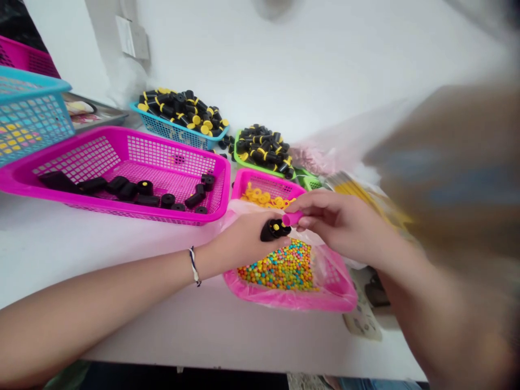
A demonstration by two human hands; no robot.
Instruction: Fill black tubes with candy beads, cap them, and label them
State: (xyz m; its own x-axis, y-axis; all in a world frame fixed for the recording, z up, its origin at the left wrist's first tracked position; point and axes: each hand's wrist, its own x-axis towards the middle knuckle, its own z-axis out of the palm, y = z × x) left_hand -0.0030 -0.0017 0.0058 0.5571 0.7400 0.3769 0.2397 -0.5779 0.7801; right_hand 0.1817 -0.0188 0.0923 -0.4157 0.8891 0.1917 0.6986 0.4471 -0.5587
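The black tube (273, 230) sits in the curled fingers of the left hand (239, 241), which is closed around it with only the yellow-spotted end showing; I cannot tell whether the fist holds one tube or two. Its long axis runs roughly left to right, tipped slightly up, with the spotted end pointing right toward the other hand. The right hand (341, 222) pinches a short pink piece (292, 218) between thumb and fingertips, the other fingers loosely folded. That piece lies nearly level, also left to right, and its left end is just beside the tube's end; end-to-end like this, the two look lined up on one axis. Both hands hover over the near pink basket (333, 295), lined with clear plastic and holding small many-coloured beads (284, 268), probably so that anything dropped lands back inside. Just beyond is a small pink basket of yellow caps (264, 196). To the left is a large pink basket (122, 146) with loose black tubes. Farther off, a blue basket (179, 132) and a green basket (244, 160) hold black-and-yellow tubes, all sorted by kind on the white table (162, 325).
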